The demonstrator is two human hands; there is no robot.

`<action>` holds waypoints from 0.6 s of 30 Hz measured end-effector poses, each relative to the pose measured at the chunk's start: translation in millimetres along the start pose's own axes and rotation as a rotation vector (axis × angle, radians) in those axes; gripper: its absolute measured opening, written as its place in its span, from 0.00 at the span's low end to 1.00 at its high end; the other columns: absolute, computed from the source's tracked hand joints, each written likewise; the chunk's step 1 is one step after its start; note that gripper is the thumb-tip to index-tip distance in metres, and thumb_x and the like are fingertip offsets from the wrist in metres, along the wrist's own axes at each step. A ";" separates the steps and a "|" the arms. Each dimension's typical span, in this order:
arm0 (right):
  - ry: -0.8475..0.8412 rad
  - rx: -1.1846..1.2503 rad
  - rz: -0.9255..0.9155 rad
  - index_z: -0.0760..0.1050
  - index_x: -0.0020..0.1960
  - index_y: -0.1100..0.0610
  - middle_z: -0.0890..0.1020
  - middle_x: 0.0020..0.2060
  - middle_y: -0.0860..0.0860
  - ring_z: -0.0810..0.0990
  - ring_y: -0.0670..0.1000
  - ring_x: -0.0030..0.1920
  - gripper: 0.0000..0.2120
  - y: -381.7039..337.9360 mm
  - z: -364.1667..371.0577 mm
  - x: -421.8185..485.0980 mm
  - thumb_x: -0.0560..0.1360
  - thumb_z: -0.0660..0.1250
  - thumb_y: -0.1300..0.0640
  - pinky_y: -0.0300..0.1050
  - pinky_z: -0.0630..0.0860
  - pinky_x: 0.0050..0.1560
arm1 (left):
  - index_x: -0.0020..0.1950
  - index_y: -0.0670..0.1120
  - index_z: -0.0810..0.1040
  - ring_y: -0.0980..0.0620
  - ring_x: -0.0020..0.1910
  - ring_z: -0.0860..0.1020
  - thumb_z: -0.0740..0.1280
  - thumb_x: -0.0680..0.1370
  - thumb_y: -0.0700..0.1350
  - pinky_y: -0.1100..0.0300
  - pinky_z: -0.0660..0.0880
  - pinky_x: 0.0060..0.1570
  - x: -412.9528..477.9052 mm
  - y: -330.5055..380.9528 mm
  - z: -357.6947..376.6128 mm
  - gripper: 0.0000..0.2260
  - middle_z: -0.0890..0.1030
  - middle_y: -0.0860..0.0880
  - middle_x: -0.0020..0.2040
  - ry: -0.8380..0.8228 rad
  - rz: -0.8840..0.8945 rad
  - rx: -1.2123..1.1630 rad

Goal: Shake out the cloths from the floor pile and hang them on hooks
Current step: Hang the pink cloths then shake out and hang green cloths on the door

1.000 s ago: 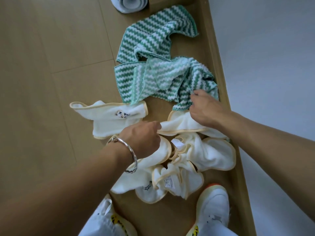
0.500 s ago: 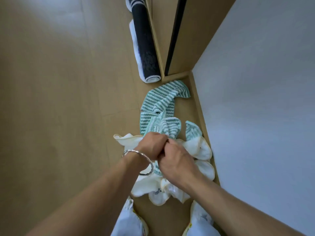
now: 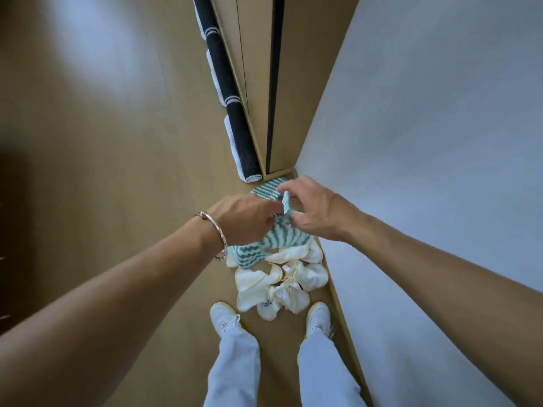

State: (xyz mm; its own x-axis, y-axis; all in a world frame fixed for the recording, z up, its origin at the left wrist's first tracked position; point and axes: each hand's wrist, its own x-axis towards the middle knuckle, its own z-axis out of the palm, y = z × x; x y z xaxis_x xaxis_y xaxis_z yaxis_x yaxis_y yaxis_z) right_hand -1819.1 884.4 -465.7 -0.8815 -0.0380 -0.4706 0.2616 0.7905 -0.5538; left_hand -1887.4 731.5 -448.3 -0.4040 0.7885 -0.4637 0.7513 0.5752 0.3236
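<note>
Both hands meet on the green zigzag cloth [image 3: 276,236]: left hand [image 3: 245,220] clenched round its fuzzy bunched middle, right hand [image 3: 313,210] pinching a corner. It hangs above the cream-edged white cloths [image 3: 282,282] heaped on the floor [image 3: 132,157], hiding some.

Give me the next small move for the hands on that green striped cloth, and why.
Probably spread the hands apart to open it for a shake. The left hand grips the green striped cloth, still bunched; the right hand pinches its upper edge. Another striped cloth and the white cloths remain on the floor. No hooks are visible.
</note>
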 end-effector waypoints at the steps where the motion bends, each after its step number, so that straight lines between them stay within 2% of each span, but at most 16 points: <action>1: -0.069 -0.038 -0.017 0.64 0.71 0.46 0.68 0.64 0.48 0.71 0.50 0.62 0.26 -12.1 -14.0 -15.3 0.75 0.65 0.55 0.49 0.73 0.60 | 0.61 0.50 0.73 0.51 0.31 0.70 0.53 0.81 0.43 0.58 0.67 0.34 -14.8 12.3 -19.3 0.13 0.70 0.52 0.33 0.011 0.026 0.038; 3: -0.126 -0.150 -0.068 0.65 0.71 0.47 0.64 0.69 0.49 0.65 0.50 0.68 0.26 -35.1 -37.4 -46.5 0.75 0.66 0.53 0.51 0.69 0.66 | 0.64 0.53 0.73 0.51 0.34 0.72 0.53 0.81 0.44 0.59 0.68 0.35 -41.8 35.2 -52.3 0.14 0.73 0.52 0.36 0.021 0.064 0.087; 5: -0.097 -0.289 -0.113 0.72 0.66 0.51 0.65 0.69 0.51 0.65 0.52 0.69 0.18 -53.9 -57.3 -74.8 0.77 0.64 0.50 0.52 0.68 0.67 | 0.64 0.54 0.73 0.49 0.39 0.76 0.54 0.81 0.44 0.58 0.71 0.38 -64.2 54.0 -77.6 0.15 0.79 0.50 0.44 0.025 0.084 0.076; 8: -0.089 -0.351 -0.082 0.75 0.56 0.56 0.76 0.57 0.54 0.74 0.55 0.59 0.12 -78.7 -95.3 -110.1 0.79 0.60 0.50 0.49 0.73 0.55 | 0.63 0.53 0.72 0.48 0.47 0.78 0.55 0.78 0.41 0.56 0.74 0.42 -86.7 68.9 -107.2 0.16 0.80 0.48 0.52 0.076 0.061 0.053; 10: -0.126 -0.342 0.008 0.73 0.47 0.55 0.79 0.49 0.52 0.76 0.54 0.53 0.10 -94.8 -125.8 -134.0 0.80 0.58 0.50 0.44 0.69 0.46 | 0.58 0.52 0.73 0.49 0.50 0.78 0.56 0.76 0.40 0.57 0.73 0.41 -96.2 69.1 -124.6 0.14 0.80 0.50 0.53 0.136 0.041 0.059; 13: -0.055 -0.380 0.109 0.63 0.34 0.51 0.70 0.35 0.45 0.71 0.51 0.44 0.17 -115.1 -161.0 -169.9 0.81 0.59 0.50 0.43 0.64 0.39 | 0.48 0.48 0.72 0.48 0.48 0.77 0.56 0.74 0.39 0.59 0.69 0.38 -103.2 67.6 -150.0 0.08 0.79 0.50 0.49 0.170 0.057 0.135; 16: 0.046 -0.350 0.230 0.66 0.39 0.51 0.71 0.38 0.47 0.71 0.50 0.45 0.12 -131.3 -175.2 -197.5 0.81 0.58 0.50 0.42 0.64 0.43 | 0.41 0.47 0.70 0.48 0.41 0.74 0.56 0.75 0.40 0.60 0.66 0.37 -109.3 67.6 -173.8 0.06 0.75 0.50 0.40 0.192 0.137 0.171; 18: 0.103 -0.306 0.331 0.68 0.44 0.52 0.71 0.41 0.47 0.71 0.50 0.46 0.09 -143.0 -174.8 -216.4 0.81 0.58 0.50 0.42 0.64 0.44 | 0.35 0.50 0.65 0.49 0.39 0.73 0.56 0.76 0.41 0.58 0.68 0.38 -111.6 68.2 -188.5 0.10 0.71 0.52 0.35 0.204 0.223 0.176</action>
State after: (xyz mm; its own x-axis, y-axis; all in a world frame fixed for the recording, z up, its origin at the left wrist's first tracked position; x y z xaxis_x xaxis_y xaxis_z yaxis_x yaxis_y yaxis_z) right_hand -1734.5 886.4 -164.6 -0.8084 0.2958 -0.5090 0.4216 0.8943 -0.1498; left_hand -1889.4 723.7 -219.0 -0.3022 0.9281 -0.2176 0.9040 0.3515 0.2434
